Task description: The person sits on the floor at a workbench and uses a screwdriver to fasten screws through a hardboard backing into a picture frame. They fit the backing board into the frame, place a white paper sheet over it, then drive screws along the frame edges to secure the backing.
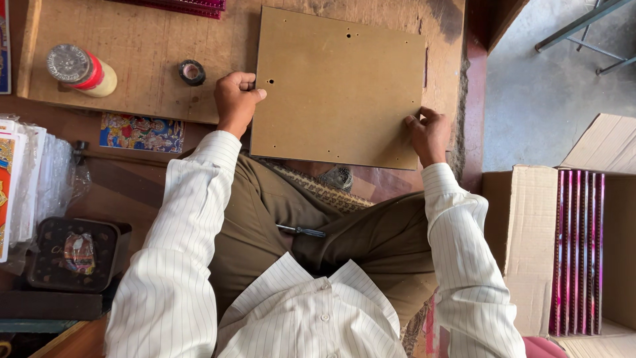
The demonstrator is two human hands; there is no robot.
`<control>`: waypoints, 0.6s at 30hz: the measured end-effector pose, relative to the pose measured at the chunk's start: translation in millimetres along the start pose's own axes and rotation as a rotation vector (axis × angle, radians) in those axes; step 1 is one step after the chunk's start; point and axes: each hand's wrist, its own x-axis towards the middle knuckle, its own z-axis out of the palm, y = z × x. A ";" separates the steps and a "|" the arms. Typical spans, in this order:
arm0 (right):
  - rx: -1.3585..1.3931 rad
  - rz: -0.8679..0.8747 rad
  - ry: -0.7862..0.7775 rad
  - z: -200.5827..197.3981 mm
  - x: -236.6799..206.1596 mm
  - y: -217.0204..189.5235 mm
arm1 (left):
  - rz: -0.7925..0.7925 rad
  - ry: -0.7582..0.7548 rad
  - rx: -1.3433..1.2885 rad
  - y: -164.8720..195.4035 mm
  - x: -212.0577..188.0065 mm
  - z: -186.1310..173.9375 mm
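Both hands grip a brown board (338, 86) lying flat on the worktop (146, 53): left hand (236, 99) curled shut on its left edge, right hand (429, 134) pinching its lower right corner. Forearms reach forward in striped sleeves; a small tape roll (192, 72) sits near the left hand.

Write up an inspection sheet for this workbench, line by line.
Surface: worn wooden bench, scuffed and stained.
Job's things: brown hardboard panel with small holes, lying flat, its near edge past the bench edge.
Clutter: glue bottle on its side, tape roll, colour print, stacked prints in plastic, black tray, screwdriver on the lap.
Hands: left hand grips the panel's left edge; right hand its right lower corner.
Cables: nothing seen.
Surroundings: cardboard box of pink frames, concrete floor.
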 end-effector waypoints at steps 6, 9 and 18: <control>0.637 0.307 -0.217 -17.0 7.8 0.1 | -0.049 -0.011 0.009 -3.9 1.7 -0.6; 0.601 0.387 -0.218 -16.5 15.2 2.2 | -0.070 -0.016 -0.025 -4.8 2.8 0.0; 0.514 0.339 -0.162 -14.8 12.5 6.2 | -0.102 -0.081 0.212 5.7 0.4 -4.1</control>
